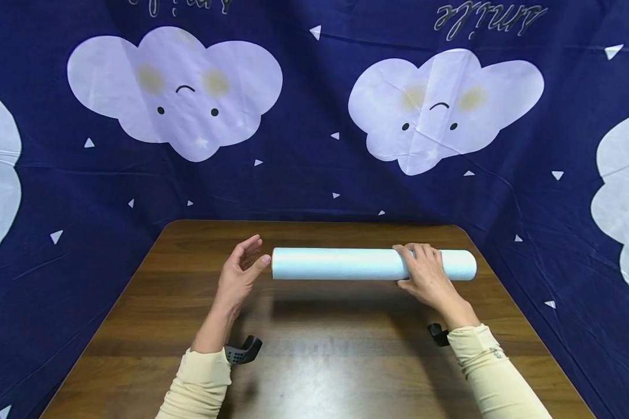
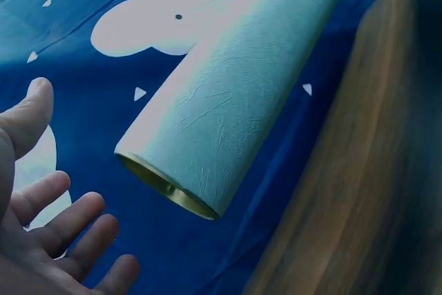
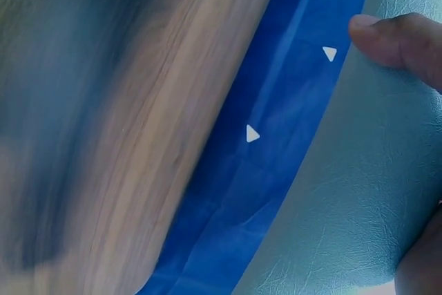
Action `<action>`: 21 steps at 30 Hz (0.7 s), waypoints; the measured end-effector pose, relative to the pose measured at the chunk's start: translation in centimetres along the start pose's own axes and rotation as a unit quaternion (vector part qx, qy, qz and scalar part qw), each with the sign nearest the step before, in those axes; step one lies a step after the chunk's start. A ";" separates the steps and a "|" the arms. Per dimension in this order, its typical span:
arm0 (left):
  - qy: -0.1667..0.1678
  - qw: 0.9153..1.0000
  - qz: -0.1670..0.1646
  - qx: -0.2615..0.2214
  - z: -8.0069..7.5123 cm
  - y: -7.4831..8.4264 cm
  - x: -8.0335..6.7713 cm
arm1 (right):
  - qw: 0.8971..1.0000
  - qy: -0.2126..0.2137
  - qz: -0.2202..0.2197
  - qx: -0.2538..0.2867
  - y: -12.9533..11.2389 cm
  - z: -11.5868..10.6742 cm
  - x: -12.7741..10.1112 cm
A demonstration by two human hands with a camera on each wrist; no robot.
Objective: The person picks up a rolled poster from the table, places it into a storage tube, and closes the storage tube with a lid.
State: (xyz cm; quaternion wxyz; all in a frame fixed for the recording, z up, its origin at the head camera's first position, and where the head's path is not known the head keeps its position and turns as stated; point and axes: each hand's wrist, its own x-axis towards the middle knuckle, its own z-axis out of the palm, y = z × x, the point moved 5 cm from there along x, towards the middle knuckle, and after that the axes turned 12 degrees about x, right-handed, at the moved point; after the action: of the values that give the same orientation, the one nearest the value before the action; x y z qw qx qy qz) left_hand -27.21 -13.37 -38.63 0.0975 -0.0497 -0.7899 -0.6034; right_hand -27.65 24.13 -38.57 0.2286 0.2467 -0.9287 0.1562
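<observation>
The left hand [image 1: 239,273] waits with fingers released just beside the near end of the roll [image 1: 346,263]. The right hand [image 1: 427,274] grasps it above the worktop [image 1: 314,355]. Support that free end, I'd judge, keeping it level.

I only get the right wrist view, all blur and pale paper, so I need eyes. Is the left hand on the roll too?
Observer: No. The left hand is open, by the roll's left end, palm facing it; I can't tell whether a fingertip touches.
Operator: Where along the roll does my right hand sit?
Observer: The right hand grips it near its right end, fingers over the top.
Operator: Is the roll on the table?
Observer: It seems lifted: it casts a shadow on the table nearer the person.
Operator: Is it solid?
Observer: No. The left wrist view shows an open end with a yellowish inner rim.
</observation>
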 end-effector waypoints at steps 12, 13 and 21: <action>0.023 0.931 0.152 0.332 1.3 1.5 -0.6 | 1.000 -0.015 0.009 -0.001 -1.1 0.7 0.3; 0.026 0.922 0.167 0.348 1.4 1.5 -0.7 | 1.000 -0.016 0.010 -0.001 -1.1 0.8 0.4; 0.016 0.861 0.236 0.451 2.6 1.3 -0.9 | 0.999 -0.030 0.021 -0.008 -1.6 1.6 0.6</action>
State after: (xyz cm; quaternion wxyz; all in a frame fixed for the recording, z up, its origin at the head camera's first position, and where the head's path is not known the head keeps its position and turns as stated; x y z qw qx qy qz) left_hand -26.34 -10.49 -38.23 0.2613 -0.1753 -0.9387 -0.1413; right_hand -27.81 21.97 -39.34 0.1990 0.2301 -0.9414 0.1457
